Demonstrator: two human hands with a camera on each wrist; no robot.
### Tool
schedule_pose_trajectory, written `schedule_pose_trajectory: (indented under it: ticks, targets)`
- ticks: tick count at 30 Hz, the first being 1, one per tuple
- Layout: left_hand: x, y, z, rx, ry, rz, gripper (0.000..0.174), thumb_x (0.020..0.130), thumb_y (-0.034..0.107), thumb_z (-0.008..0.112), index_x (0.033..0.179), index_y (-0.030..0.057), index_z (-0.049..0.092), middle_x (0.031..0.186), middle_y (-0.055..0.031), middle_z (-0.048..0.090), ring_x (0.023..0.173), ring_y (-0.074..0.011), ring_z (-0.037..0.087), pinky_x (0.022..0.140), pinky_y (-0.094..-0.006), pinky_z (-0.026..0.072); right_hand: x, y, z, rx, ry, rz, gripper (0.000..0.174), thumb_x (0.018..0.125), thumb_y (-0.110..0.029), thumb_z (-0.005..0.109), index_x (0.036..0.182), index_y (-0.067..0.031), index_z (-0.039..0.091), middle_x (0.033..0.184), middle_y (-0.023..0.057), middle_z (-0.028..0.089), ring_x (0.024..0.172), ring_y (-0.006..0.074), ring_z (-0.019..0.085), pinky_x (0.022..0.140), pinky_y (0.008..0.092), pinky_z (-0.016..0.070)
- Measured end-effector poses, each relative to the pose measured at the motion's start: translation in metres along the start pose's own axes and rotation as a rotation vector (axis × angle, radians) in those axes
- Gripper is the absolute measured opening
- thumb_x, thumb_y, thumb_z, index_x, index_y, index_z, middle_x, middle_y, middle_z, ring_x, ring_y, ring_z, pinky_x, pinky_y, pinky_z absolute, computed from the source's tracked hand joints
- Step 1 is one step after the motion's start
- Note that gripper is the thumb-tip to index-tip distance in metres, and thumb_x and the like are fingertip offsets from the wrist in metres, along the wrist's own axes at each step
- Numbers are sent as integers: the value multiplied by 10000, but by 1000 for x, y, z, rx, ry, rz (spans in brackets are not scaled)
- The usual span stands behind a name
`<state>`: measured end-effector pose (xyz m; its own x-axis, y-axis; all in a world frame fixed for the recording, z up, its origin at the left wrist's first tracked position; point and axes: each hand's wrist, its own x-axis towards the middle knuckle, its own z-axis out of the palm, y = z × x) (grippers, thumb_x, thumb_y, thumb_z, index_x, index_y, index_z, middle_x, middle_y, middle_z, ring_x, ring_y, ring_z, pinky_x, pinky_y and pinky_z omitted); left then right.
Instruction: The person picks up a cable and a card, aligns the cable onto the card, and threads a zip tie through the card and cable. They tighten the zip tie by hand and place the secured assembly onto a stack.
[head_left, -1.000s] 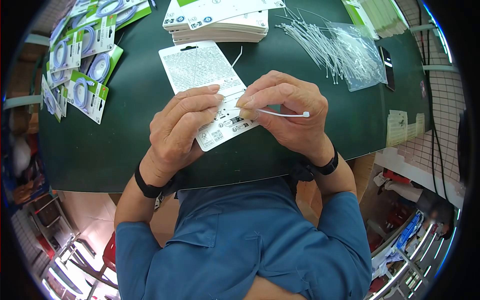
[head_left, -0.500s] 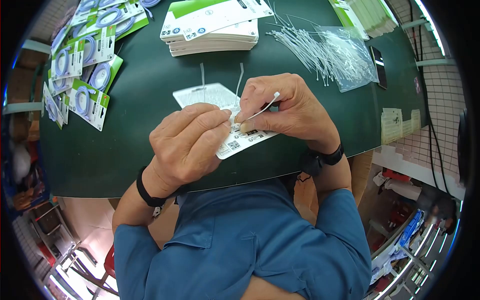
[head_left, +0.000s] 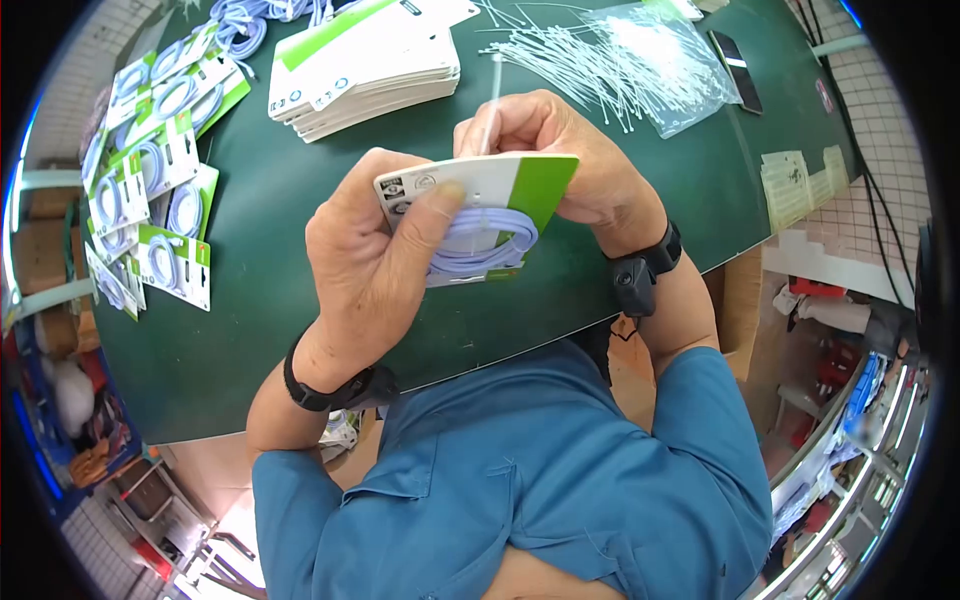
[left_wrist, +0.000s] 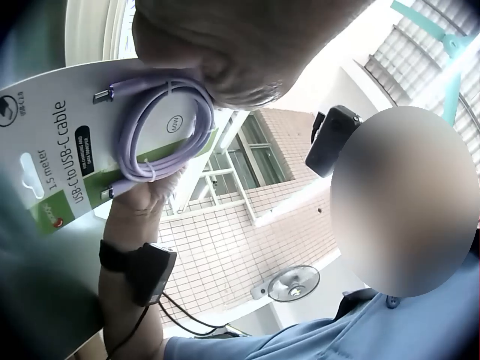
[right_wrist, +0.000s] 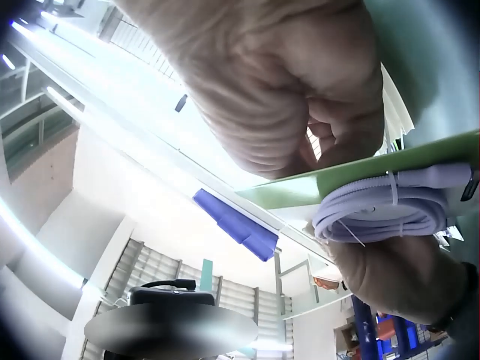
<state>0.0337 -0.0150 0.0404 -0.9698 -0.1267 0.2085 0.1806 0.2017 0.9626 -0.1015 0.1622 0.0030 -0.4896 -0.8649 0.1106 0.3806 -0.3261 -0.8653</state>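
Note:
A white and green retail card (head_left: 490, 180) is tilted up above the table, its cable side toward the person. My left hand (head_left: 360, 260) grips the card's left part, thumb across the front. A coiled lilac USB-C cable (head_left: 490, 240) lies against the card; in the left wrist view thin ties (left_wrist: 150, 171) cross the coil (left_wrist: 127, 139). My right hand (head_left: 585, 165) is behind the card's upper edge with curled fingers, pinching a white cable tie (head_left: 494, 100) whose head points upward. The card (right_wrist: 292, 191) hides part of the right fingertips in the right wrist view.
Finished-looking cable cards (head_left: 150, 175) lie heaped at the left. A stack of cards (head_left: 375, 70) stands at the back. Loose white cable ties (head_left: 560, 60), a clear plastic bag (head_left: 690, 110) and a phone (head_left: 737, 75) are back right. Paper labels (head_left: 790, 190) stick near the right edge.
The card has been lifted and turned from its printed back to its cable side. The left thumb is now on the front, while the right hand has gone behind the card with the tie.

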Motion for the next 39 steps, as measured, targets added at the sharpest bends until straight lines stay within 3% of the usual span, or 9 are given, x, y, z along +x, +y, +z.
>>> schedule_pose_trajectory:
  ticks: [2, 6, 9, 10, 13, 17, 21, 35, 39]
  targets:
    - [6, -14, 2, -192, -3, -14, 113, 1024, 101, 711, 1048, -5, 680, 929, -52, 752, 810, -68, 668, 672, -243, 532, 2, -2, 4, 39, 40, 13, 229, 935, -131, 791, 1107, 8, 730, 945, 72, 695, 813, 145, 638, 692, 224, 477]
    - [17, -25, 7, -394, 53, -103, 153, 1051, 122, 672, 1117, -16, 674, 980, -61, 759, 829, -68, 675, 698, -239, 554, 2, -11, 10, -5, 374, -5, 215, 964, -148, 773, 1100, 3, 704, 940, 61, 682, 815, 135, 628, 694, 229, 479]
    - [24, -29, 7, -473, 115, -149, 179, 1064, 133, 648, 1154, -19, 674, 1006, -71, 761, 843, -77, 685, 721, -241, 568, -7, -13, -12, -170, 504, -444, 207, 916, -72, 802, 1097, -11, 720, 905, 55, 659, 792, 136, 599, 655, 255, 473]
    - [26, -29, 6, -493, 135, -159, 189, 1069, 136, 638, 1168, -20, 676, 1018, -74, 762, 852, -81, 689, 733, -244, 574, -6, -15, -12, -177, 485, -435, 207, 916, -72, 802, 1097, -11, 720, 905, 55, 659, 792, 136, 599, 655, 255, 473]
    - [31, -37, 3, -547, 184, -166, 201, 1074, 135, 622, 1191, -20, 676, 1043, -81, 762, 870, -87, 694, 757, -249, 582, -9, -16, 1, -1252, 277, -908, 321, 770, 40, 840, 1062, -68, 761, 860, 28, 624, 742, 157, 553, 607, 277, 450]
    - [32, -46, 3, -587, 170, -165, 206, 1073, 124, 612, 1208, -18, 674, 1072, -90, 762, 898, -89, 695, 789, -254, 585, -3, 3, 27, -1574, 187, -886, 429, 619, 59, 856, 997, -135, 795, 840, 7, 600, 725, 187, 533, 577, 291, 432]
    - [30, -48, 3, -568, 125, -175, 205, 1072, 125, 608, 1205, -18, 673, 1072, -86, 759, 916, -85, 691, 805, -250, 580, 1, 7, 31, -1648, 262, -862, 402, 587, 27, 855, 937, -162, 795, 851, -13, 600, 747, 192, 537, 578, 290, 432]
    - [24, -31, -1, -422, 41, -23, 314, 1019, 99, 691, 1296, -21, 609, 1176, -95, 729, 1033, -116, 691, 904, -289, 576, 7, 8, 25, -1614, 357, -1016, 333, 630, -8, 880, 924, -97, 751, 895, 14, 622, 792, 226, 549, 612, 316, 448]
    - [24, -36, -9, -437, 12, -112, 344, 1007, 93, 706, 1312, -25, 599, 1211, -110, 722, 1073, -137, 690, 953, -312, 568, 8, 9, 23, -1609, 342, -1007, 317, 644, -21, 887, 918, -84, 741, 905, 23, 634, 797, 227, 563, 620, 321, 465]
